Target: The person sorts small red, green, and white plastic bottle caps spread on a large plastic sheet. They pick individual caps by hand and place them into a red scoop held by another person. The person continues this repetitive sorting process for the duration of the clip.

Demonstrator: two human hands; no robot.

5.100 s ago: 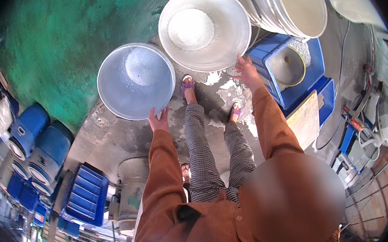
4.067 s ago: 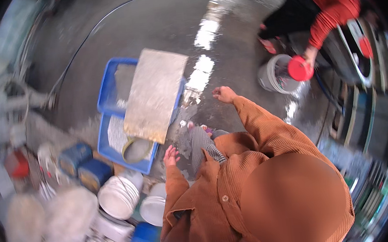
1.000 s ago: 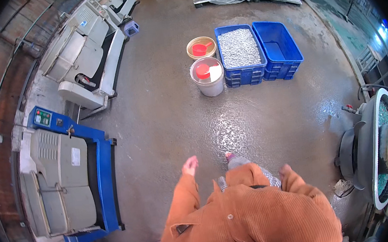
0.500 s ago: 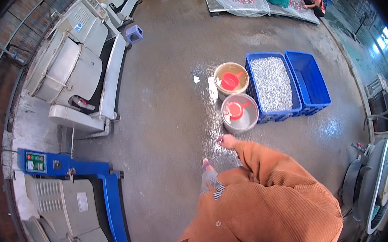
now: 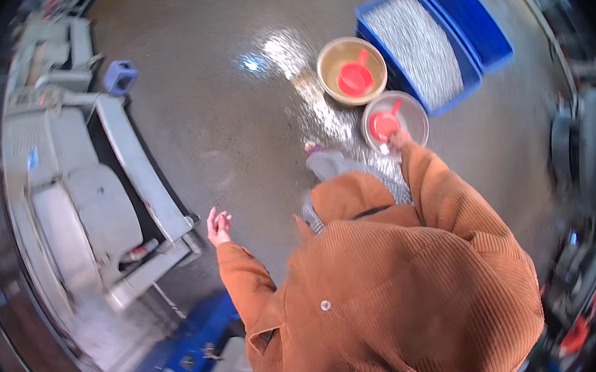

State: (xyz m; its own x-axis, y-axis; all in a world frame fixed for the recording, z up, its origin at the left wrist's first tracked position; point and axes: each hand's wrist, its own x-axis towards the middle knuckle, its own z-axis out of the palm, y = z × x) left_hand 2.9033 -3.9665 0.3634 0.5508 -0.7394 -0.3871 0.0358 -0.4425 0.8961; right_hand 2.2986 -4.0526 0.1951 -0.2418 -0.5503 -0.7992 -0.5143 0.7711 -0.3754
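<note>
Right hand (image 5: 400, 140) now at pale bucket (image 5: 413, 112)

The far round tan bucket (image 5: 330, 66) holds a red plastic scoop (image 5: 354, 79); the near round whitish bucket (image 5: 414, 119), a second red plastic scoop (image 5: 383, 127). Both stand left of a blue rectangular plastic crate (image 5: 472, 76) of white pieces (image 5: 415, 45), another blue rectangular crate (image 5: 472, 24) right of it.

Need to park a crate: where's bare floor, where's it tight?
Widest bare floor: between the grey machine and purple stool on the left and the tan bucket on the right. Another patch: right of the pale bucket, below the blue crates. Crowded: both buckets and both crates bunch together, with the right hand at the pale bucket.
</note>
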